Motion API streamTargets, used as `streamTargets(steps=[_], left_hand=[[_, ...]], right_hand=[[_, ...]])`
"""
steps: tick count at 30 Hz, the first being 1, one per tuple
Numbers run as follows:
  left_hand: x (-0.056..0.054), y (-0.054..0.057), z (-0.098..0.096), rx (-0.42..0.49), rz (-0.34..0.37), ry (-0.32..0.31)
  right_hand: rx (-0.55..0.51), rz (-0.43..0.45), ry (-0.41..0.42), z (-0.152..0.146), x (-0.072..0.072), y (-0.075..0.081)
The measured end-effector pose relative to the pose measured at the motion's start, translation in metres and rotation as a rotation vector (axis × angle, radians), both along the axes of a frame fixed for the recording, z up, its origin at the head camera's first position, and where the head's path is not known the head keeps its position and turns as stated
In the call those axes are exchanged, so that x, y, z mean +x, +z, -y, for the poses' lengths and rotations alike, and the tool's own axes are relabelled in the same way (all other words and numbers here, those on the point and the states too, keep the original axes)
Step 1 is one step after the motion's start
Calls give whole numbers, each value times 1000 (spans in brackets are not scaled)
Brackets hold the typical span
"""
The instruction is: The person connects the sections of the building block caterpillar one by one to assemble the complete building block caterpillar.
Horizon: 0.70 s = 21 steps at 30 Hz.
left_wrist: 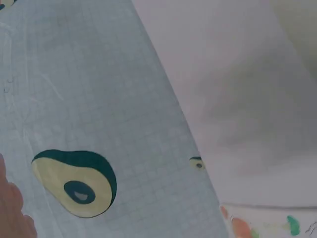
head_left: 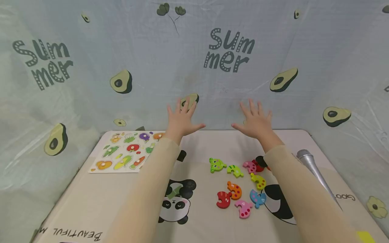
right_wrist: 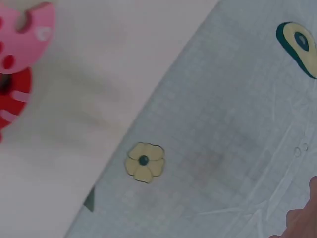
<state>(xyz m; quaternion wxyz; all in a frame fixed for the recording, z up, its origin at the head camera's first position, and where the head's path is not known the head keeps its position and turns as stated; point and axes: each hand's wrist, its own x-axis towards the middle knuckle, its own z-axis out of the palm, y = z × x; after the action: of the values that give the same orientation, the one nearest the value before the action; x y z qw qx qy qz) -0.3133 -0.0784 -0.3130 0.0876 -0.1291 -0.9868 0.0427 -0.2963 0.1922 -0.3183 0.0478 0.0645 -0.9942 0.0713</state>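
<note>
Both hands are held out over the far edge of the table, fingers spread. My left hand [head_left: 181, 122] holds nothing; its nearest thing is the vegetable puzzle board [head_left: 121, 161] at the table's back left. My right hand [head_left: 255, 121] is bare too, above and behind a group of small colourful animal-shaped pieces. Among them are a green piece with a face [head_left: 216, 165], a yellow one [head_left: 258, 181], an orange one [head_left: 234, 190], a blue one [head_left: 257, 198] and a red one [head_left: 224, 199]. In the right wrist view a pink piece [right_wrist: 27, 37] overlaps a red striped piece [right_wrist: 20, 96].
A silver microphone [head_left: 316, 170] lies at the table's right side, partly behind the right sleeve. The table [head_left: 206, 222] carries printed pandas and lettering. A pale curtain [head_left: 152, 67] with avocado prints stands behind it and along both sides. Something yellow [head_left: 365, 237] shows at bottom right.
</note>
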Motion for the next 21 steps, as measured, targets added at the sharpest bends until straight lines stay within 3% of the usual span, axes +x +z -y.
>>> streamTargets(steps=[5, 10, 12, 17, 21], left_hand=[[12, -32, -4, 59, 55, -36], [39, -70, -18, 261, 240, -70], [51, -85, -23, 302, 303, -79], [72, -117, -29, 301, 371, -92], [83, -131, -31, 311, 401, -80]], right_hand=[[-39, -13, 34, -18, 15, -18], [-111, 52, 7, -35, 39, -37], [-139, 78, -9, -40, 49, -45], [-182, 73, -32, -53, 76, -64], [-195, 58, -32, -59, 97, -80]])
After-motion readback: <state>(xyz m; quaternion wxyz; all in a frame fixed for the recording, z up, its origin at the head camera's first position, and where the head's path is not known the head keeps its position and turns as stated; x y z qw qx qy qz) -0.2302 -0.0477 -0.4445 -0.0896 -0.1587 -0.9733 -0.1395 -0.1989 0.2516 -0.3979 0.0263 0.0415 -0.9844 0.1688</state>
